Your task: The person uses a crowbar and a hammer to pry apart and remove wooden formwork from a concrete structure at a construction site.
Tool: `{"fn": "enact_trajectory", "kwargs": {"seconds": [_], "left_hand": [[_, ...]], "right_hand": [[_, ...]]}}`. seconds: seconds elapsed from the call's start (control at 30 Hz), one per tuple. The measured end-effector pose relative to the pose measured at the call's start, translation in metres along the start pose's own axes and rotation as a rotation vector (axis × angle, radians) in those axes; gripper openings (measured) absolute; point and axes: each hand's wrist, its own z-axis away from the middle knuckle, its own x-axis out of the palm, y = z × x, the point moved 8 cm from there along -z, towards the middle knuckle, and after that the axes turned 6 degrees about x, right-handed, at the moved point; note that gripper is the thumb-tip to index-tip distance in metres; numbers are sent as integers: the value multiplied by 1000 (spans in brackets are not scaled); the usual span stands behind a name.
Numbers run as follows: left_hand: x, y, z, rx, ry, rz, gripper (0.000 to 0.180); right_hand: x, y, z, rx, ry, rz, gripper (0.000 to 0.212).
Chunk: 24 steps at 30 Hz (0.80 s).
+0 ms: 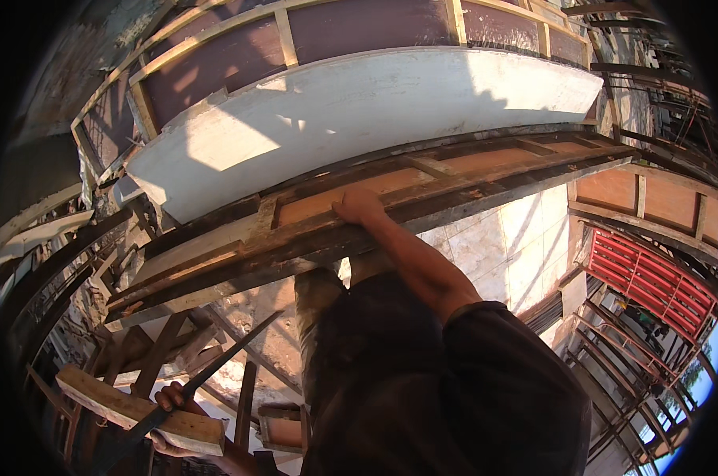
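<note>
Holding bar (208, 373) & wood (109, 399) in LH (170, 395), RH (360, 208) on frame (454, 188)

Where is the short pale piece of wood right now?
In the head view, the short pale piece of wood is at the lower left, in the person's left hand, crossed by a long dark pointed bar.

The long frame (454, 184) is bare wood, dark, rough and weathered, around matt orange-brown panels (486, 161), while the short block (113, 401) is paler raw wood. The bar (225, 354) looks like dull, dark metal. The white board (359, 103) appears smooth and matt with scuffs, the shirt (454, 389) matt black cloth.
</note>
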Motion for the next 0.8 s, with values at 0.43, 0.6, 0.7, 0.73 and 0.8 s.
{"fn": "enact_trajectory", "kwargs": {"seconds": [0.43, 0.6, 0.7, 0.73, 0.8], "left_hand": [[43, -62, -3, -129, 10, -230, 83], [69, -87, -14, -223, 2, -256, 86], [70, -96, -16, -240, 7, -204, 84], [71, -97, -18, -242, 9, -202, 84], [72, -94, -19, -227, 45, -184, 80]], "right_hand": [[26, 4, 3, -14, 15, -42, 52], [40, 12, 10, 10, -19, 11, 53], [40, 9, 10, -4, -72, -14, 54], [38, 6, 10, -15, -64, 8, 55], [35, 5, 12, -40, -67, 36, 55]]}}
